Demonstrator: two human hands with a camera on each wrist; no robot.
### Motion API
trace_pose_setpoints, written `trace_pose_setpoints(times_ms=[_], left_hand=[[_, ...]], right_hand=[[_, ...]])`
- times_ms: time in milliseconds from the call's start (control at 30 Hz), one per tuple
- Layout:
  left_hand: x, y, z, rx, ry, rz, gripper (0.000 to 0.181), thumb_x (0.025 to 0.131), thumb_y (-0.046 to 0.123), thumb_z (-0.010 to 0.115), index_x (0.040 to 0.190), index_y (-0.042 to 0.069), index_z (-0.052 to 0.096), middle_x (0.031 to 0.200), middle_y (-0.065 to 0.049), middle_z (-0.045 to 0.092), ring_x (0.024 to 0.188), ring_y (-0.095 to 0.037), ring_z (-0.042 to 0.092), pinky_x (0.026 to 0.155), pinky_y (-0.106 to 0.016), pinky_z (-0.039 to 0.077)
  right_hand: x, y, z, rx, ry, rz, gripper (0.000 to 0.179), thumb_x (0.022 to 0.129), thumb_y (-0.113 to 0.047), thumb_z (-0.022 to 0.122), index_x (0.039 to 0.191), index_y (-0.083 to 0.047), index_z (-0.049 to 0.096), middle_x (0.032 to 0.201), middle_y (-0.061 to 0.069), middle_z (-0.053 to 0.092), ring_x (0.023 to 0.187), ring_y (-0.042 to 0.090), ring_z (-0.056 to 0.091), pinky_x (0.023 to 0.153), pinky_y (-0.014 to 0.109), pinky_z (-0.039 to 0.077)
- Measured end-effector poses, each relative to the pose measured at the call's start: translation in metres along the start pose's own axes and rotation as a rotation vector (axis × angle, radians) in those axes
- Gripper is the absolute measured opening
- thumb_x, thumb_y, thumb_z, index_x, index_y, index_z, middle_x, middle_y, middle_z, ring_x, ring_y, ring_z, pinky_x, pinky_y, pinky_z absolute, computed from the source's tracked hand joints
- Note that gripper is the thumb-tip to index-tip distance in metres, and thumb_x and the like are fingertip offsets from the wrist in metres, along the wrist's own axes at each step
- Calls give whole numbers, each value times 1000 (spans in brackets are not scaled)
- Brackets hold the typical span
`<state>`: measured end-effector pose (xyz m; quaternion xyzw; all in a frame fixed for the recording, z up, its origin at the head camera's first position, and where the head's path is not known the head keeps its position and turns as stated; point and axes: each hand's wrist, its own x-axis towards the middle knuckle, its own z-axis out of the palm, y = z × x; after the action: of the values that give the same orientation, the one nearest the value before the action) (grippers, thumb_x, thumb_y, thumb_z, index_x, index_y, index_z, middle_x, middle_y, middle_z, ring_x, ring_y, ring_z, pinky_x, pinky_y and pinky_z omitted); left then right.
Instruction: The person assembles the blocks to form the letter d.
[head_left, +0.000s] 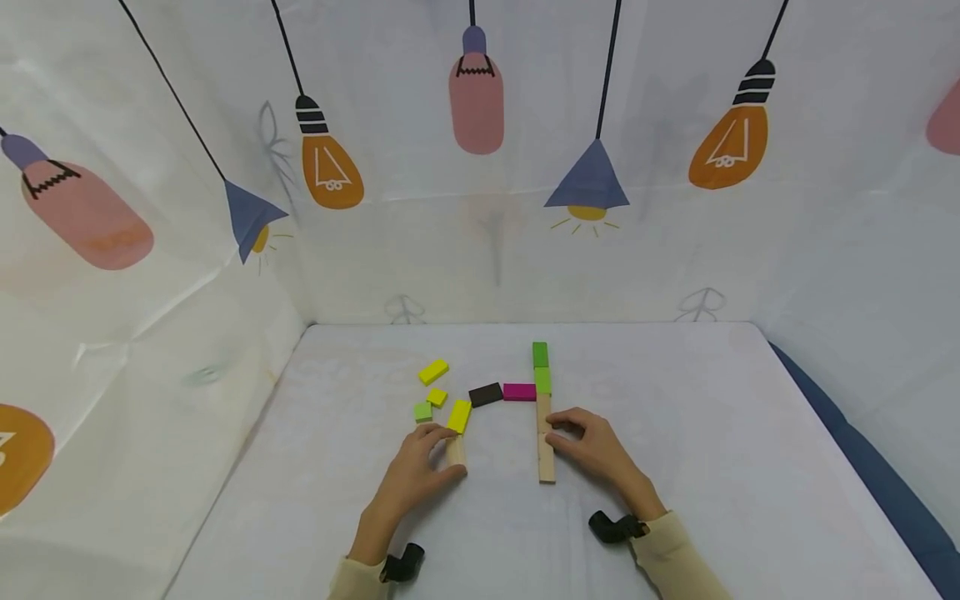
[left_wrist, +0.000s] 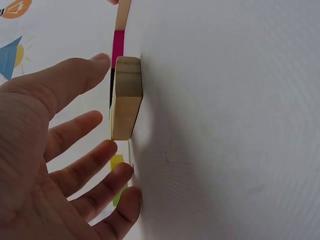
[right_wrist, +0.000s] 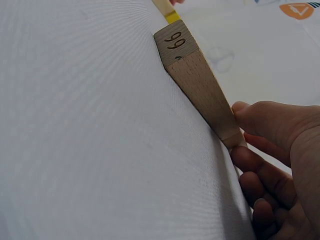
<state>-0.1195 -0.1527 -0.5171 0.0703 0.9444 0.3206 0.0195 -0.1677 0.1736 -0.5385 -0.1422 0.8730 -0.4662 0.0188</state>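
My left hand (head_left: 416, 471) is spread around a plain wooden block (head_left: 456, 452) in the head view. In the left wrist view a gap shows between the thumb and that block (left_wrist: 128, 100). A yellow block (head_left: 459, 416) adjoins its far end, near my fingertips. My right hand (head_left: 596, 446) touches the right side of a column of plain wooden blocks (head_left: 546, 462) with thumb and fingertips. The near block (right_wrist: 200, 95) bears a "66" mark on its end. Two green blocks (head_left: 542, 371) extend the column away from me. A magenta block (head_left: 519, 392) and a black block (head_left: 486, 395) lie leftward from it.
Left of the yellow block lie a small yellow block (head_left: 437, 397), a longer yellow block (head_left: 433, 372) and a light green block (head_left: 423, 412). All sit on a white-covered table (head_left: 675, 375). A lamp-patterned white sheet (head_left: 420, 242) rises behind the table.
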Motion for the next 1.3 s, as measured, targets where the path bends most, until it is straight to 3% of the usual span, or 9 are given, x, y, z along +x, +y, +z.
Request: trace_pose_setpoints(times_ms=[333,667,1000,1300], left_hand=[[-3,6,-1,53,-5,-12,55,78,38,89,127,22,71,130,-10,59,119,-32,56,97,-52,54],[1,10,2,125,-25,55,59,81,42,86,134,21,69,123,-9,57,105,-23,52,82,-37,51],[-1,12,-1,118,-16,27,59,82,39,86,135,20,68,126,-12,57,105,-24,53,84,-40,54],[-4,9,-2,109,-6,2,61,81,38,87,135,17,67,135,-13,59,119,-32,56,98,-53,54]], right_hand=[[0,0,0,0,-2,-11,30,89,-25,81,117,-16,76,114,-4,74,107,16,67,96,33,55],[0,1,0,6,-1,-10,30,89,-26,81,117,-16,76,114,-4,74,106,16,68,95,32,55],[1,0,-1,15,1,-4,30,89,-25,82,117,-16,76,113,-4,74,106,15,67,95,31,55],[0,2,-1,0,4,-16,29,89,-25,81,117,-15,76,113,-3,74,105,15,67,93,30,55]])
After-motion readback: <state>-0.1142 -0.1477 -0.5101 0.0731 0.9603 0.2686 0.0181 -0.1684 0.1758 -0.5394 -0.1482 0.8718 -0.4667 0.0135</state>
